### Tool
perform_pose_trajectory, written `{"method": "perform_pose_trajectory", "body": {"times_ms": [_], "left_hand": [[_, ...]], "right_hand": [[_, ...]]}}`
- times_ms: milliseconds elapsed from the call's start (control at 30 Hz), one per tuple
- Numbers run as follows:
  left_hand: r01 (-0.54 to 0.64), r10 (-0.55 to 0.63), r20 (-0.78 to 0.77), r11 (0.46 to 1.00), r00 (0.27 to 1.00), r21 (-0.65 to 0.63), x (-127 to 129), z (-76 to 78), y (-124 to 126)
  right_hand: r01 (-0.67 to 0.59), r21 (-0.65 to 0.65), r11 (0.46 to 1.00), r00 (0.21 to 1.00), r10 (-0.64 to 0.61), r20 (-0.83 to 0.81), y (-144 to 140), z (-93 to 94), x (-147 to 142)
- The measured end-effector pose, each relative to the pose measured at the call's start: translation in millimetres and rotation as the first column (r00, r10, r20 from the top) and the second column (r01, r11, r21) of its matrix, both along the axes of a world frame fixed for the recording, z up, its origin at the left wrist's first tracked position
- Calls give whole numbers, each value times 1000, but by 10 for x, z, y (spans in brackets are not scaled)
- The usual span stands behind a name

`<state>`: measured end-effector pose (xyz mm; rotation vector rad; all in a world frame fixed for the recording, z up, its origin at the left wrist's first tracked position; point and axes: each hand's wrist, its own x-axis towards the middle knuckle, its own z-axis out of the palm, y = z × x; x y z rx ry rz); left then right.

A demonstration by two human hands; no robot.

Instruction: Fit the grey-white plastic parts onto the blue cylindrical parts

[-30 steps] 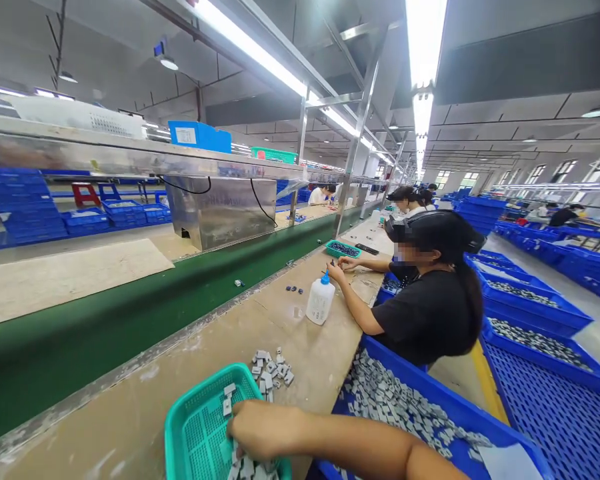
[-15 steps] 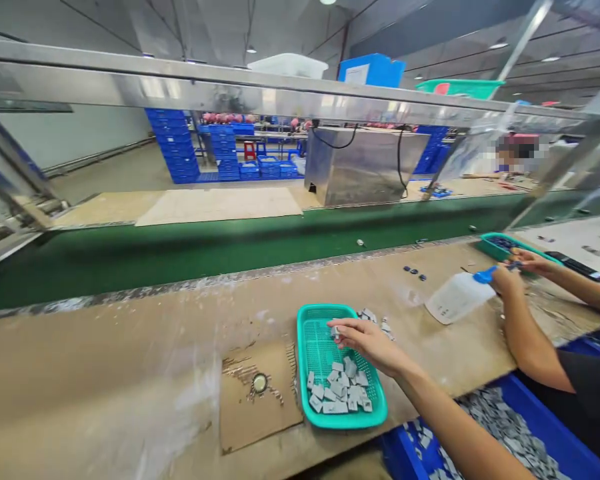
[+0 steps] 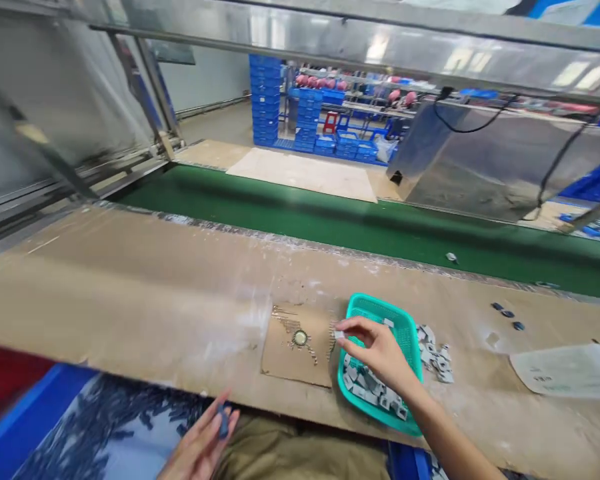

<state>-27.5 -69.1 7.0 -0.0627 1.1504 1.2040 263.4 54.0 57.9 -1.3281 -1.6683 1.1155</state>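
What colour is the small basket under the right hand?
Teal green basket, clearest in the head view.

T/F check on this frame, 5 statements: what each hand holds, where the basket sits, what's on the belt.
1. The right hand pinches a small grey part over the teal basket. True.
2. The left hand is empty. False: its fingers hold a small dark blue piece.
3. The teal basket sits on the green belt. False: it sits on the brown bench, near its front edge.
4. Loose grey parts lie on the bench right of the basket. True.
5. The cardboard square lies right of the basket. False: it lies left of it.
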Motion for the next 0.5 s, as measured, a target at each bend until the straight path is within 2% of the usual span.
{"method": "perform_pose_trajectory", "body": {"times_ms": [100, 200, 333, 433, 500], "left_hand": [[-19, 16, 76, 999, 997, 42, 240, 85, 155], [-59, 36, 247, 994, 968, 87, 440, 124, 264], [-38, -8, 349, 992, 937, 123, 591, 129, 298], [-19, -26, 324, 991, 946, 135, 635, 140, 301], [-13, -32, 299, 989, 954, 149, 654, 151, 311]], "right_hand": [[-222, 200, 954, 952, 168, 256, 29, -13, -232], [-408, 276, 870, 876, 289, 385, 88, -72, -387], [-504, 279, 817, 792, 309, 527, 186, -249, -477], [-540, 223, 811, 730, 320, 604, 237, -367, -489], [-525, 207, 825, 742, 325, 587, 243, -371, -481]]}}
